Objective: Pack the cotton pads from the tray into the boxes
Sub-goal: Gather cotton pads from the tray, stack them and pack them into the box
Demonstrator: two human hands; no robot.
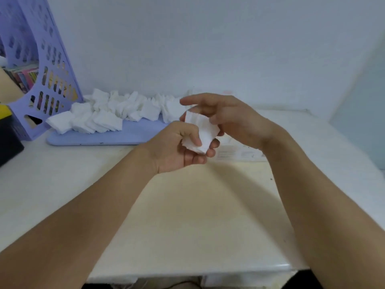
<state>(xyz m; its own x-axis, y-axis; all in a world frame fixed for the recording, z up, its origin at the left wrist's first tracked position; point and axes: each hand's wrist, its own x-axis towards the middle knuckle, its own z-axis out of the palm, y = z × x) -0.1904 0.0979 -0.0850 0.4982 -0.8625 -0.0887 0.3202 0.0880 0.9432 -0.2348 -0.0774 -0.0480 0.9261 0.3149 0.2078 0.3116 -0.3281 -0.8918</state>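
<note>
Both hands up over the worktop (62, 184) middle, holding 1 small stack of cotton pads (201, 133) between them. Left hand (179, 149) cups the stack from below, fingers curled under it, thumb pressed on top. Right hand (227, 119) is at the stack's far end: thumb and lower fingers touch it, index finger sticks out straight to the left, clear of the pads. Stack is tilted, far end higher, off the worktop.

Loose cotton pads (108, 115) lie heaped on the lilac tray (116, 135), which sits at the worktop's back edge against the wall, left of center. Pile covers the tray's rear half; front strip of the tray is bare.

A flat white box (239, 152) lies on the worktop just behind and below the hands, right of the tray, mostly hidden by them; cannot tell what it holds.

Lilac perforated file rack (50, 80) stands in the back-left corner, touching the tray's left end, books inside. Dark box (9, 142) at the left edge.
</note>
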